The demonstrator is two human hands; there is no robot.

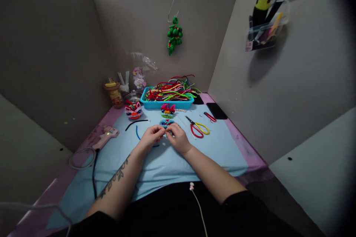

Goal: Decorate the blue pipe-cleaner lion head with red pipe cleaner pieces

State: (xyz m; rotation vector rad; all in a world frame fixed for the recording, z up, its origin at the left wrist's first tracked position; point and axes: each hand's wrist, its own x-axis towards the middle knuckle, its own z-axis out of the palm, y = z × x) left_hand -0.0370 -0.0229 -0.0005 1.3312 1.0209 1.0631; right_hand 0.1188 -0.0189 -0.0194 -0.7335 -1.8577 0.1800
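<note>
My left hand (152, 136) and my right hand (178, 137) meet over the blue cloth (211, 155), fingertips pinched together. What they pinch is too small to make out. Just beyond the fingertips is a light-blue piece with some red (167, 122), partly hidden by my hands. Behind it sits a red and green lion-head figure (167, 111), and a second red and white one (134, 111) stands to the left. A blue stem (137, 132) and a black stem (136, 121) lie left of my hands. Scissors with red and yellow handles (198, 127) lie open at the right.
A blue tray (167, 106) of colourful stems stands at the back. A red cutter (210, 116) and black phone (216, 111) lie right. A pink glue gun (105, 137) with cable lies left, below a brown cup (114, 94). Grey partitions (133, 26) enclose the table.
</note>
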